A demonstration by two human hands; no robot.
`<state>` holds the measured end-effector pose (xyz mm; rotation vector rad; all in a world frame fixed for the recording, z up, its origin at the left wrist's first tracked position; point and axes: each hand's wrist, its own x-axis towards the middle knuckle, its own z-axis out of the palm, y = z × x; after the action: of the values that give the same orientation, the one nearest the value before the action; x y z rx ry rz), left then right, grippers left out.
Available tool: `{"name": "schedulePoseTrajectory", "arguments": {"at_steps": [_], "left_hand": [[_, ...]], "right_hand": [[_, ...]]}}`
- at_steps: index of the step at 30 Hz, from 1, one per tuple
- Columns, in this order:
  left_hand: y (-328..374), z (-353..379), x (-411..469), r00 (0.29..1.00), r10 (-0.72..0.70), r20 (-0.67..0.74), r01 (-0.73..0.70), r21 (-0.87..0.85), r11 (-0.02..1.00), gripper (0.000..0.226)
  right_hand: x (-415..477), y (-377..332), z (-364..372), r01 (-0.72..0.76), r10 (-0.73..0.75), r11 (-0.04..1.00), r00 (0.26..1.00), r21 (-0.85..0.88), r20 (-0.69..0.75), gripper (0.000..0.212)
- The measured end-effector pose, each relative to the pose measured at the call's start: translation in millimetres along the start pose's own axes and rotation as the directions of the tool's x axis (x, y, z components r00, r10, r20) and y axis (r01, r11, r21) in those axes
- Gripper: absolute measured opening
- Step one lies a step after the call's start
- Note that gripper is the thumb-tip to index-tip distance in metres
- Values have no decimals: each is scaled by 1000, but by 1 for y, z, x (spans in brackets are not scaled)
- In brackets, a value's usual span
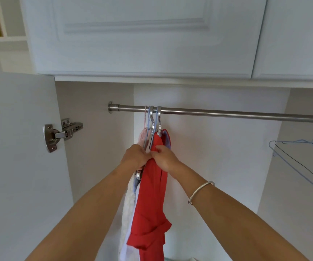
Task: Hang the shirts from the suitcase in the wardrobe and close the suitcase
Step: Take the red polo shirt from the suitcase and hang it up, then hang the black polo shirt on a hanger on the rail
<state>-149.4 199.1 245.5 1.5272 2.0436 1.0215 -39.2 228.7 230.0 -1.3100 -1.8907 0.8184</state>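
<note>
Red fabric shirt, hanging on a metal-hooked hanger below the steel wardrobe rail; left grip and right grip pinch its shoulder cloth, apparently to seat it straight.

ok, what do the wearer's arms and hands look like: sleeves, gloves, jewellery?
No gloves on the left hand or the right hand. Both arms are bare as far as the frame shows, with no sleeves in view. A thin silver-coloured bangle sits on the right wrist. The left wrist has nothing on it.
</note>
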Motion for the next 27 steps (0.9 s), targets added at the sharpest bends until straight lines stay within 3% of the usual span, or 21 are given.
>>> {"name": "schedulePoseTrajectory", "arguments": {"at_steps": [3, 5, 9, 12, 17, 19, 22, 27], "left_hand": [[-2, -15, -17, 999, -29, -46, 25, -78, 997, 38], [-5, -28, -33, 997, -40, -65, 33, -96, 995, 35], [-34, -54, -86, 987, -149, -59, 144, -76, 987, 15], [-75, -67, -144, 953, -302, -5, 302, -32, 953, 13], [-150, -79, -252, 856, -516, 46, 516, 9, 857, 23], [-184, -82, -306, 797, -601, 60, 602, 6, 798, 23], [-235, -90, -390, 689, -724, 36, 725, -22, 689, 24], [-301, -111, -530, 508, -861, -9, 857, -101, 506, 13]], "right_hand": [[-27, -20, -5, 111, -104, 992, 989, 61, -109, 19], [-42, -32, -4, 144, -142, 989, 988, 26, -66, 25], [-80, -51, 29, 89, -91, 996, 985, 25, 148, 21], [-129, -53, 65, 34, -26, 999, 909, -11, 415, 14], [-209, -46, 137, 21, 131, 978, 711, -206, 691, 19], [-251, -47, 169, 121, 135, 959, 601, -256, 788, 15], [-321, -51, 218, 257, 156, 924, 418, -282, 895, 26], [-443, -62, 290, 425, 187, 871, 173, -245, 967, 38]]}}
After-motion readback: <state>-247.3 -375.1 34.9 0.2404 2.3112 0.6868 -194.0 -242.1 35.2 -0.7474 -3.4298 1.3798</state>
